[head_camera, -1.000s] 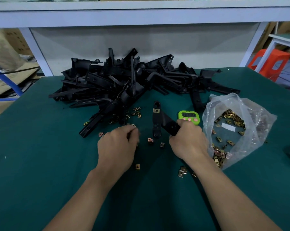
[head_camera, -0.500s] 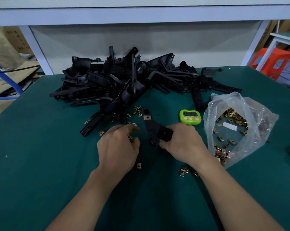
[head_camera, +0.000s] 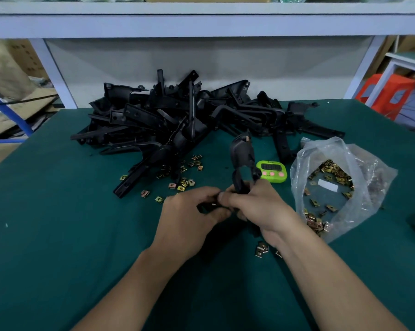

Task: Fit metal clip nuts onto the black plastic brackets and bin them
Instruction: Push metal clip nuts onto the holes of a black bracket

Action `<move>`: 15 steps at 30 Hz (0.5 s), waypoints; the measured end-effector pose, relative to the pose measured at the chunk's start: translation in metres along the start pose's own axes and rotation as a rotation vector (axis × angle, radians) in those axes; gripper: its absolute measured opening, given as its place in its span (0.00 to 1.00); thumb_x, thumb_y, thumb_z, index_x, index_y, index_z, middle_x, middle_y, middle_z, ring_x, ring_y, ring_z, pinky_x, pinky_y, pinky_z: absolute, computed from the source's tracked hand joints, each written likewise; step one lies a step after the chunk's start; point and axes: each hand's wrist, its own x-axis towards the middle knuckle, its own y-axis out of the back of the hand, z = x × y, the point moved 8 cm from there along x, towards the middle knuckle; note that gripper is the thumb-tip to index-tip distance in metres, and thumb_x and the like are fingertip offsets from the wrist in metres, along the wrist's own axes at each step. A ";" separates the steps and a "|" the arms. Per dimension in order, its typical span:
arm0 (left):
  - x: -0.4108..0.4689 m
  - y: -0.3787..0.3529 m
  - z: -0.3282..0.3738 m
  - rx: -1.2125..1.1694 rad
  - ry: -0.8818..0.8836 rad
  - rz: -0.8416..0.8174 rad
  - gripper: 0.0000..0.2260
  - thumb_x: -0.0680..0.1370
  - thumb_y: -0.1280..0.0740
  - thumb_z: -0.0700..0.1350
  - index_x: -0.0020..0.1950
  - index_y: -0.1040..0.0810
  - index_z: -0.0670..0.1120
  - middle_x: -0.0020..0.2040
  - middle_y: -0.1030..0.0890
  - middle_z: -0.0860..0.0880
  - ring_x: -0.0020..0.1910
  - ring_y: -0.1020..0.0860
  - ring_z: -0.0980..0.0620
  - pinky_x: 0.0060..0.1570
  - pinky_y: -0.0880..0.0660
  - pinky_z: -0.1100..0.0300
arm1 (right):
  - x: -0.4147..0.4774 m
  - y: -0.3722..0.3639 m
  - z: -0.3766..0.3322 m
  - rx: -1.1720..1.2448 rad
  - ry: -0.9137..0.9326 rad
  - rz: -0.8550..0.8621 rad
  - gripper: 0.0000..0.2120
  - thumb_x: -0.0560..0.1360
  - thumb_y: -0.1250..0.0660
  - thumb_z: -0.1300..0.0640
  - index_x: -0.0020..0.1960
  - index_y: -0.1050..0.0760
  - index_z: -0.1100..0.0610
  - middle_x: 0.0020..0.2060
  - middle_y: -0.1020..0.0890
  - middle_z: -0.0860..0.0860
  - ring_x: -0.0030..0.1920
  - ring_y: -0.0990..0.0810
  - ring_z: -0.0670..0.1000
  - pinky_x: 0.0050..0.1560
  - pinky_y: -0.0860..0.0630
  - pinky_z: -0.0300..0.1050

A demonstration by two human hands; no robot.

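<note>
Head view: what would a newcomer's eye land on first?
First, the tangled pile of black brackets at the back of the green table. At centre, the left hand and right hand both grip one bracket. Right of them sit a lime-green timer and a clear bag of brass-coloured clip nuts, with more scattered loose below the pile.

There's just the one wide-angle view, from the person's head, facing forward and down along both forearms at the green counter point(head_camera: 58, 235), near enough that the left hand point(head_camera: 189, 220) and right hand point(head_camera: 261, 209) sit mid-frame, the bracket pile point(head_camera: 173, 120) and white shelf frame point(head_camera: 201, 27) farther back.
</note>
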 end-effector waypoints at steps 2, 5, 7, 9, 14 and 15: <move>0.001 0.002 -0.002 -0.112 0.033 0.004 0.14 0.71 0.20 0.40 0.49 0.13 0.58 0.43 0.14 0.63 0.45 0.17 0.64 0.45 0.25 0.73 | 0.000 -0.003 0.002 0.088 -0.034 -0.037 0.12 0.74 0.25 0.63 0.33 0.20 0.55 0.25 0.26 0.48 0.24 0.31 0.44 0.25 0.35 0.36; 0.003 0.003 -0.002 -0.221 0.071 -0.004 0.16 0.71 0.20 0.37 0.47 0.14 0.60 0.43 0.13 0.61 0.44 0.16 0.63 0.45 0.23 0.71 | 0.000 -0.005 0.002 0.135 -0.017 -0.052 0.13 0.74 0.25 0.62 0.33 0.20 0.53 0.26 0.25 0.48 0.25 0.32 0.45 0.25 0.36 0.37; 0.004 0.003 -0.005 -0.275 0.112 0.010 0.14 0.70 0.20 0.38 0.46 0.14 0.57 0.42 0.13 0.58 0.43 0.15 0.60 0.44 0.20 0.68 | -0.001 -0.005 -0.002 0.127 0.009 -0.062 0.12 0.75 0.25 0.61 0.33 0.19 0.52 0.26 0.26 0.48 0.26 0.32 0.45 0.26 0.35 0.37; 0.005 0.006 -0.011 -0.320 0.164 0.046 0.10 0.71 0.20 0.40 0.44 0.13 0.55 0.40 0.13 0.55 0.42 0.14 0.57 0.44 0.19 0.64 | 0.000 0.004 -0.009 0.056 0.069 0.001 0.10 0.74 0.25 0.59 0.35 0.19 0.53 0.26 0.26 0.47 0.28 0.31 0.46 0.29 0.34 0.39; 0.005 0.014 -0.010 -0.430 0.165 0.084 0.08 0.71 0.20 0.42 0.43 0.12 0.56 0.36 0.13 0.51 0.34 0.17 0.58 0.36 0.24 0.69 | -0.005 0.047 -0.033 -0.719 0.270 0.393 0.15 0.71 0.24 0.54 0.31 0.28 0.48 0.26 0.26 0.45 0.29 0.27 0.45 0.29 0.35 0.43; 0.005 0.014 -0.009 -0.450 0.167 0.088 0.09 0.70 0.20 0.42 0.43 0.12 0.56 0.37 0.13 0.51 0.34 0.18 0.58 0.37 0.24 0.69 | -0.005 0.047 -0.031 -0.801 0.257 0.412 0.14 0.72 0.25 0.54 0.33 0.27 0.46 0.28 0.24 0.45 0.33 0.24 0.50 0.31 0.34 0.45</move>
